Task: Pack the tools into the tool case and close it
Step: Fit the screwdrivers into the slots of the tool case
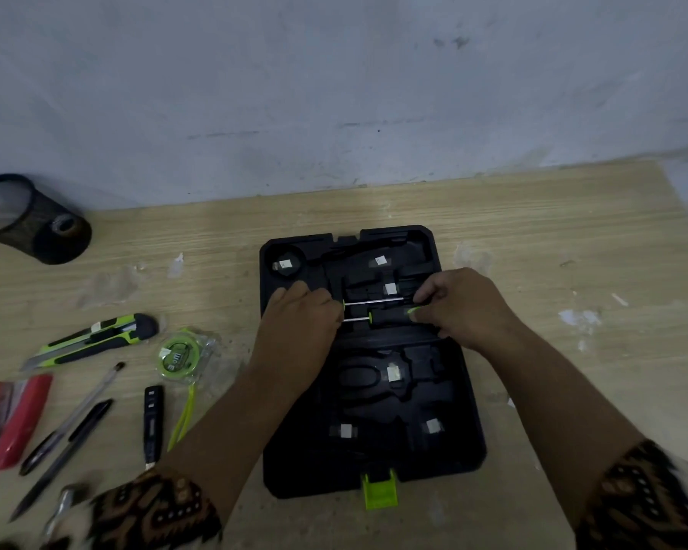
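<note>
A pale wooden bench (533, 216) is seen against a scuffed grey wall (334, 73). On it, right of centre, the black tool case (465, 442) lies open, its moulded recesses dotted with small white labels and a green latch (379, 489) standing at the near edge. Across the middle of the tray two thin screwdrivers (374, 300) are laid side by side, steel shafts parallel, green collars showing. The upper one is grasped by the left hand (300, 315), closed over its left end; the right hand (461, 307) is pinched on the dark handles at the right end. Both forearms cross the case's lower half, and patterned brown sleeves (155, 510) cover the wrists.

Off to the left, well apart from the case, a green-and-black utility knife (96, 337) is spotted, then a green tape measure (179, 356) with its looped cord, a black stick-shaped tool (153, 424), two pens (72, 418), and a red stapler (13, 420). A black mesh cup (32, 218) lies tipped over at the far left.
</note>
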